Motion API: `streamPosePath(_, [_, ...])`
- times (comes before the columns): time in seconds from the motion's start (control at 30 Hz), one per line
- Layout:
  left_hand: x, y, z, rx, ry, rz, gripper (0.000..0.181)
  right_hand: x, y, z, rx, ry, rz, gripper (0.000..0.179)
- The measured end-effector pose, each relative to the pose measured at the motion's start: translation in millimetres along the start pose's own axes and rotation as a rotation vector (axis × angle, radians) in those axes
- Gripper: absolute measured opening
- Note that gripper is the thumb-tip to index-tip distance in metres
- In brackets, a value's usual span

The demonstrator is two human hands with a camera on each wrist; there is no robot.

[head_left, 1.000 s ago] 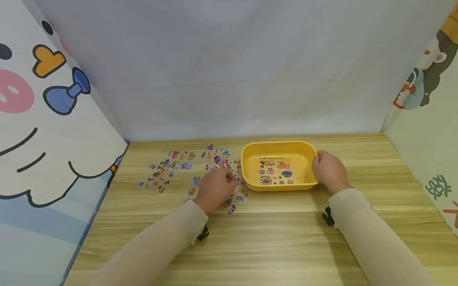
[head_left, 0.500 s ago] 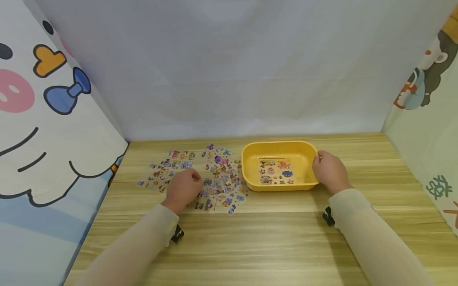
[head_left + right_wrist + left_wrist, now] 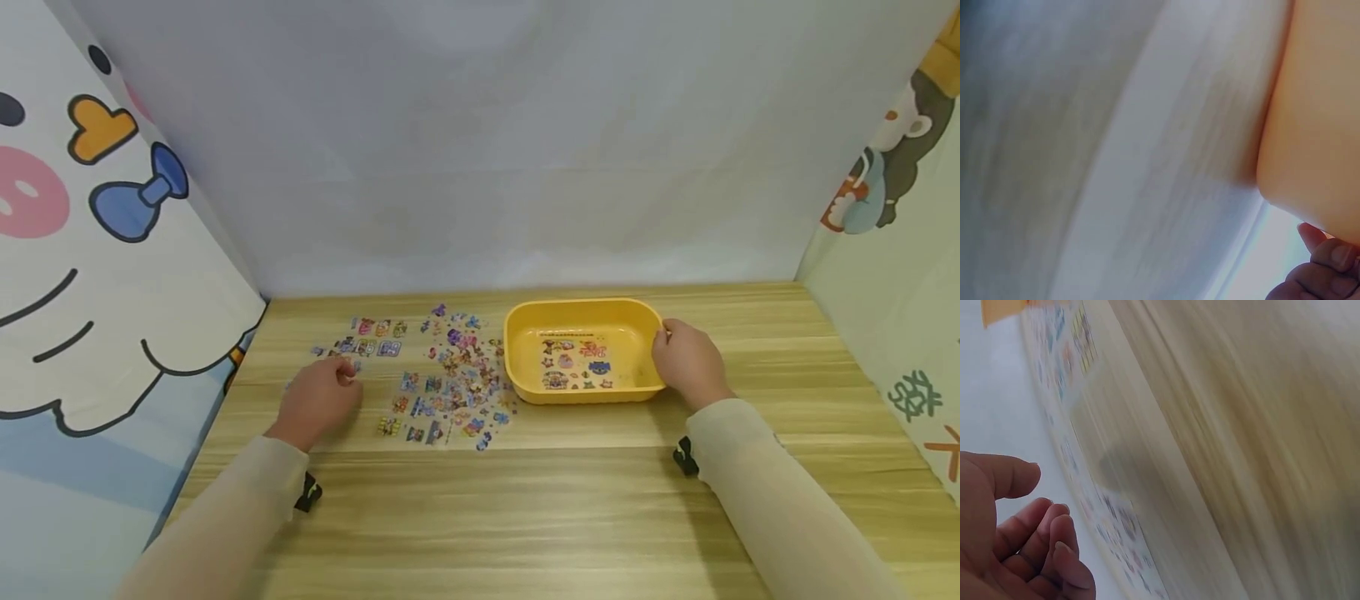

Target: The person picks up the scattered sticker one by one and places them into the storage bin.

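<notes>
My right hand [image 3: 688, 362] grips the right end of a yellow plastic basin [image 3: 517, 392], thumb at the rim. In the right wrist view the curled fingers [image 3: 1329, 275] show below the basin's wall [image 3: 1316, 125]. Several colourful stickers [image 3: 566, 362] show on the basin's floor. My left hand [image 3: 317, 402] hovers over the left part of the table, its fingers loosely bent. The left wrist view shows a gap between thumb and fingers [image 3: 1035, 534], with nothing held. It partly covers the leftmost stickers; a dense scatter of small stickers [image 3: 468, 379] lies between it and the basin.
The wooden table [image 3: 525, 517] runs back to a pale cloth wall [image 3: 525, 167]. Rows of stickers [image 3: 378, 337] lie near its back left. Cartoon-printed panels stand at the left [image 3: 112, 292] and right [image 3: 900, 308].
My left hand has moved left, from beside the basin across the sticker scatter to the leftmost stickers. My right hand stays at the basin's right end.
</notes>
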State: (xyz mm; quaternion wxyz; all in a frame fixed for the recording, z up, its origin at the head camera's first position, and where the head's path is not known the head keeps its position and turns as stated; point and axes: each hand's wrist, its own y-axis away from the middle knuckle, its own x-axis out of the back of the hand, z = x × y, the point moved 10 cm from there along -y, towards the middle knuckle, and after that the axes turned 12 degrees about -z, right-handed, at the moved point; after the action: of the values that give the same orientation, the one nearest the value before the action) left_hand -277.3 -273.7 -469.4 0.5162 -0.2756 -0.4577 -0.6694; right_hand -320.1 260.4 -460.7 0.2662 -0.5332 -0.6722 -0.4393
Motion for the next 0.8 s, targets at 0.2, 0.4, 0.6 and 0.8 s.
streamPosePath(0.2, [13.0, 0.2, -29.2, 0.024, -0.037, 0.008, 0.045, -0.1, 0.9, -1.4, 0.003, 0.009, 0.005, 0.053])
streamPosePath(0.4, [22.8, 1.8, -58.3, 0.058, -0.04, 0.019, 0.059, 0.4, 1.0, -0.2, -0.008, 0.013, 0.0, 0.054])
streamPosePath(0.6, [33.9, 5.5, -86.4, 0.095, -0.062, 0.031, 0.069, -1.0, -0.2, 0.0, -0.008, 0.015, -0.008, 0.054])
streamPosePath(0.8, [39.6, 9.2, -98.5, 0.157, -0.034, 0.008, 0.081, -0.6, -0.2, -1.0, -0.004, 0.019, -0.002, 0.053])
